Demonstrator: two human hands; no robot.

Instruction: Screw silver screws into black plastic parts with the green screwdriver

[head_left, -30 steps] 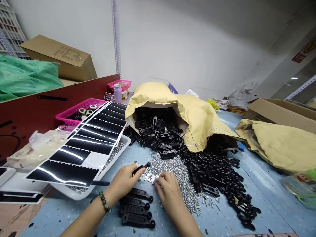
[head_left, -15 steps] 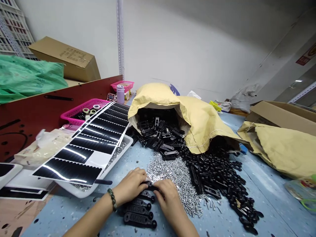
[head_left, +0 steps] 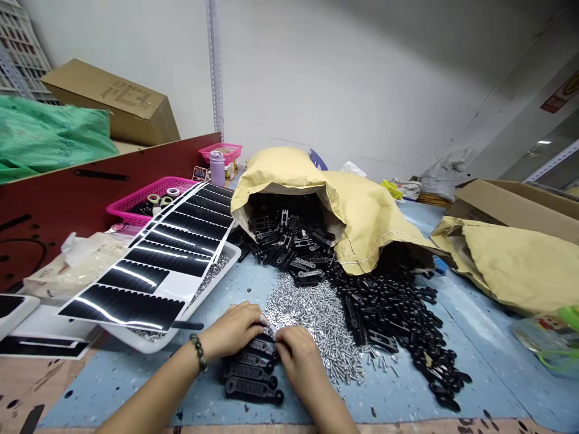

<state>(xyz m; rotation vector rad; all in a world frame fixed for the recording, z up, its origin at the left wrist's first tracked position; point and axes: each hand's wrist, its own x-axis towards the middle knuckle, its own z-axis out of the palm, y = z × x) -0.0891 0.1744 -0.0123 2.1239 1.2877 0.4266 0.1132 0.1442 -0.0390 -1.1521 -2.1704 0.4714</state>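
Observation:
My left hand (head_left: 235,330), with a bead bracelet at the wrist, is closed at the far end of a row of black plastic arms (head_left: 253,389). Its fingertips grip the left side of the farthest black plastic arm (head_left: 268,331), and something white covers one fingertip. From the other side, my right hand (head_left: 297,352) pinches around the same arm's right end. What lies between those fingertips is partly hidden. Each nearer arm in the row has a round black knob at its right end. Small silver screws (head_left: 335,328) lie heaped just beyond my right hand.
Paper sacks (head_left: 289,166) spill black plastic parts (head_left: 398,307) onto the blue tabletop (head_left: 479,337). To the left, black sticker sheets (head_left: 176,241) lie over a white tray (head_left: 233,256) of small metal pieces. A pink basket (head_left: 122,211) stands behind. Another sack (head_left: 520,265) lies right.
The whole view has shifted slightly, with the table's front edge now showing. Both hands stay at the far end of the row, their fingers shifted a little around the farthest arm.

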